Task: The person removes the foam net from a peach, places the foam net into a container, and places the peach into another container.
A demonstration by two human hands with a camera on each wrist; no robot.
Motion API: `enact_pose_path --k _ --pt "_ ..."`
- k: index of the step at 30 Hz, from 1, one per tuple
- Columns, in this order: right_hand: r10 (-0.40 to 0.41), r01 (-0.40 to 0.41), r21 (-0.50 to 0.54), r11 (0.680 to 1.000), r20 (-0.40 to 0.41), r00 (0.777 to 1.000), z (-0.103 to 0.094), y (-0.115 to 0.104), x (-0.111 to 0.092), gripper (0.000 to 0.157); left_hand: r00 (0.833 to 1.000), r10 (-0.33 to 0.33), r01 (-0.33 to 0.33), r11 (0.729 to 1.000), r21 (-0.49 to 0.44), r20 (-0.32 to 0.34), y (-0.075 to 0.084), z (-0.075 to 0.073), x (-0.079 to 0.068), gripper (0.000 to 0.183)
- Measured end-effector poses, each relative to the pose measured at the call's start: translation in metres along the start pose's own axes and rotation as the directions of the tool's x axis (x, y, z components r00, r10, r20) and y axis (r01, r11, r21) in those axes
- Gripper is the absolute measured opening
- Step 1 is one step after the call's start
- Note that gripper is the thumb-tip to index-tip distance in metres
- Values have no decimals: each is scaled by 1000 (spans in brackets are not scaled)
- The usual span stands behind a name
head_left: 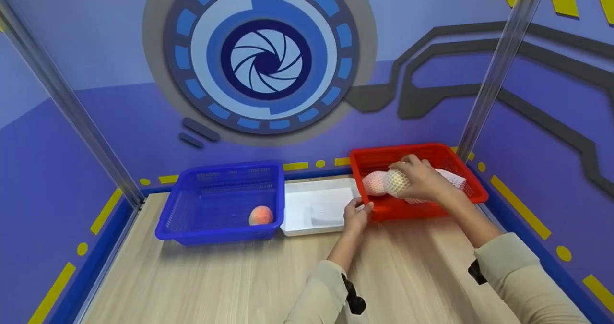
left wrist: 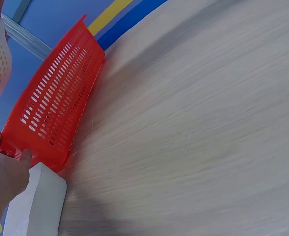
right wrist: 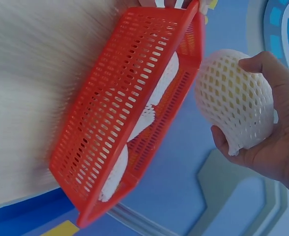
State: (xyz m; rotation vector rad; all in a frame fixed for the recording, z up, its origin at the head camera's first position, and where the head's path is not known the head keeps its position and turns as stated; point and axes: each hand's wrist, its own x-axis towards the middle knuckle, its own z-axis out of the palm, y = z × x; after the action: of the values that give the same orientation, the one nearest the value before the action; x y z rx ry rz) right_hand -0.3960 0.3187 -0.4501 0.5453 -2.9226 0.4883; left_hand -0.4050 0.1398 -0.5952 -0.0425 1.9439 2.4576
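My right hand holds a pale yellowish fruit in a white foam net above the red basket; the fruit's kind is unclear. Thumb and fingers curl around its sides in the right wrist view. My left hand grips the near left corner of the red basket's rim, also seen in the left wrist view. Inside the basket lie a pinkish net-wrapped fruit at the left and more white foam-netted pieces, partly hidden by the right hand and the basket wall.
A white tray stands between the red basket and a blue basket. One bare peach lies in the blue basket's near right corner. Behind them rises a patterned purple wall. The wooden table extends in front.
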Motion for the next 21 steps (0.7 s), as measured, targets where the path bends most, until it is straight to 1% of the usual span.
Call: enact_pose_path --k 2,4,8,12,14,16,18,19,21 --pt "-8 8 8 1000 1 1000 -2 -4 -4 67 1000 5 -5 1000 11 -1 0 0 0 25" --pt "-17 17 11 1000 -3 1000 -4 -8 -9 67 1000 -5 5 1000 13 -4 1 0 0 25" --pt "-58 58 8 998 -9 998 -1 -13 -18 67 1000 -12 12 1000 26 3 2 -1 -2 24" --pt "-137 137 2 991 -24 990 10 -18 -30 63 1000 3 -4 995 104 10 4 -1 -5 24" --pt "-172 172 -5 985 -28 985 15 -19 -36 61 999 -10 6 994 112 33 6 -2 -6 25" --pt "-193 193 -14 981 -27 981 18 -22 -41 60 997 -34 26 994 108 72 9 -5 -7 27" --pt "-196 195 -20 981 -27 980 19 -25 -44 61 991 -65 55 995 88 116 13 -10 -7 31" --pt "-194 193 -25 981 -28 981 19 -27 -45 61 988 -71 59 994 88 141 15 -13 -8 33" --pt "-193 192 -35 981 -38 980 20 -31 -48 63 982 -66 46 992 117 177 20 -21 -10 37"
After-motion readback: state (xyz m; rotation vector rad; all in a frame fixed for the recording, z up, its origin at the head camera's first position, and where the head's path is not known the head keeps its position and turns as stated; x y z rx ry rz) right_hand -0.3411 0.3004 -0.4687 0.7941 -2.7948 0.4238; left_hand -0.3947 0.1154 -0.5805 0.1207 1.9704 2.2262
